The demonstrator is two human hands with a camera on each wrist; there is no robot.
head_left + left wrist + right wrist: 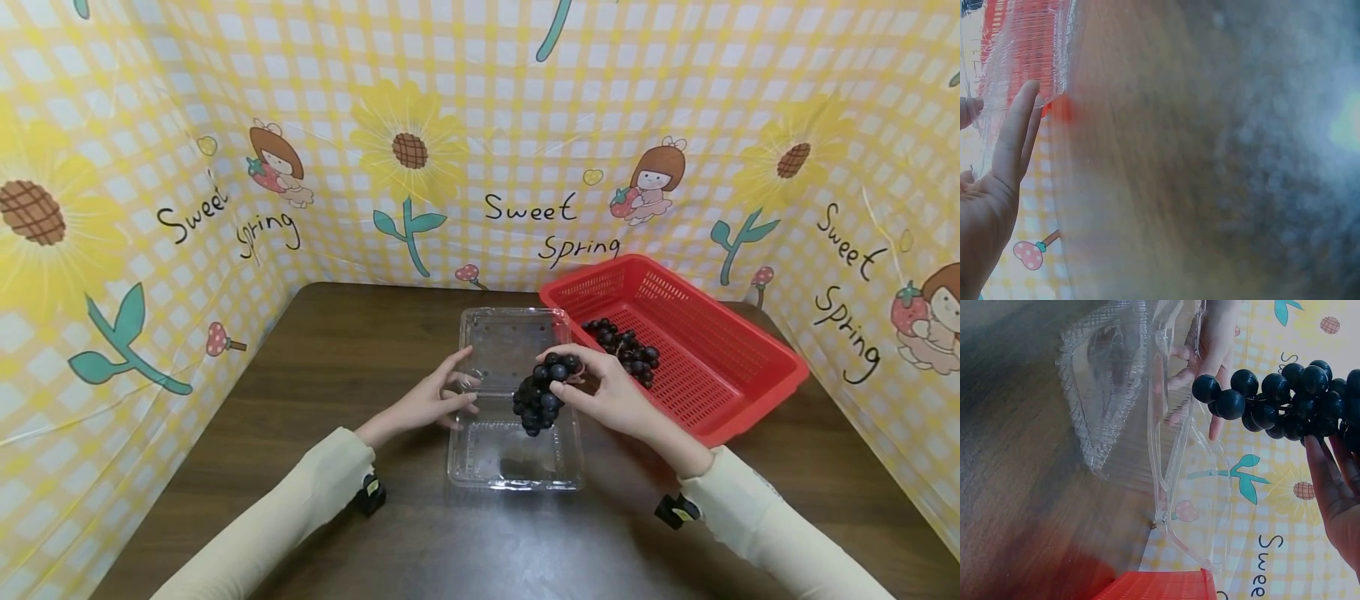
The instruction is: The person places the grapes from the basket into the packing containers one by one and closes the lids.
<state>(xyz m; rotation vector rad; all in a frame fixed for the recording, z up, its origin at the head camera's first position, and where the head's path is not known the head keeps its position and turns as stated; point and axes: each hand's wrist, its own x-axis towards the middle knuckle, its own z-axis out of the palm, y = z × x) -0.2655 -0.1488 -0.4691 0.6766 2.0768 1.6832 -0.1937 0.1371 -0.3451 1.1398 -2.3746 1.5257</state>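
A bunch of dark grapes (542,392) is held in my right hand (609,392), above a clear plastic clamshell box (517,482) whose lid (510,333) stands open at the back. In the right wrist view the grapes (1291,400) hang sideways from the fingertips, apart from the box (1110,425). My left hand (427,400) is at the box's left side, its fingers extended and spread along the edge. The left wrist view shows those fingers (1016,134) fairly straight beside the clear plastic; whether they press on it is hard to tell.
A red perforated basket (720,367) stands at the right, tilted toward the back, with more dark grapes (630,354) at its left end. The brown table (337,350) meets a yellow checked cloth (480,108) at the back and sides.
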